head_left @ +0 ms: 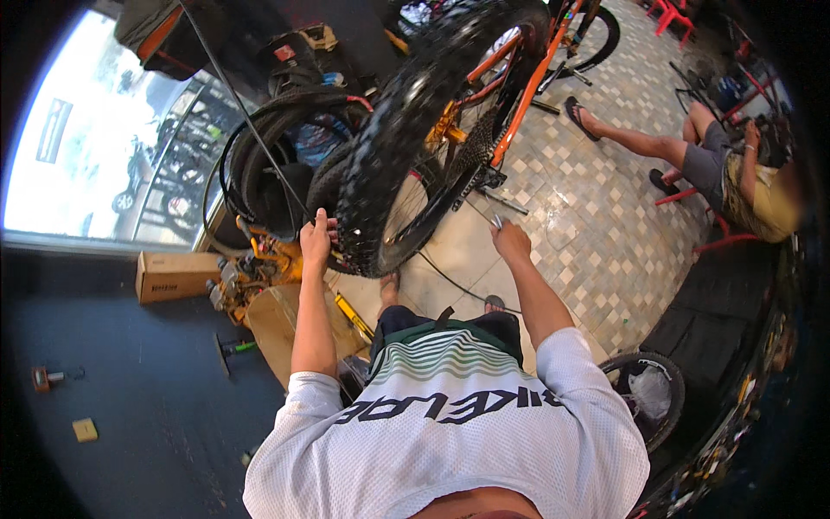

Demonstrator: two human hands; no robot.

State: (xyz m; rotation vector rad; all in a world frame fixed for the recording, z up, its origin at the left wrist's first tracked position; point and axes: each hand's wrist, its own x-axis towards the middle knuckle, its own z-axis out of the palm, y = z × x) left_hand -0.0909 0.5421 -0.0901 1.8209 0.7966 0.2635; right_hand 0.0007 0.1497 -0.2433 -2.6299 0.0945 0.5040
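A bicycle with an orange frame (pixel 529 91) is raised before me, its knobby black tire (pixel 393 143) large and partly blurred. My left hand (pixel 316 245) is at the tire's left edge, thumb up and fingers reaching toward the tread; whether they touch it I cannot make out. A thin dark line (pixel 246 117) slants down from the top to beside this hand. Closed round a small silver tool (pixel 496 222), my right hand (pixel 513 243) is below the rear derailleur (pixel 491 178). The tool's kind is hidden by the fingers. Above it sits the cassette (pixel 474 149).
Several loose tires (pixel 259 164) are heaped at left, by a window (pixel 78 156). A cardboard box (pixel 173 275) and yellow-orange equipment (pixel 251 272) stand near the dark wall. A seated person (pixel 726 169) is at right. Behind my right elbow is a wheel (pixel 661 398).
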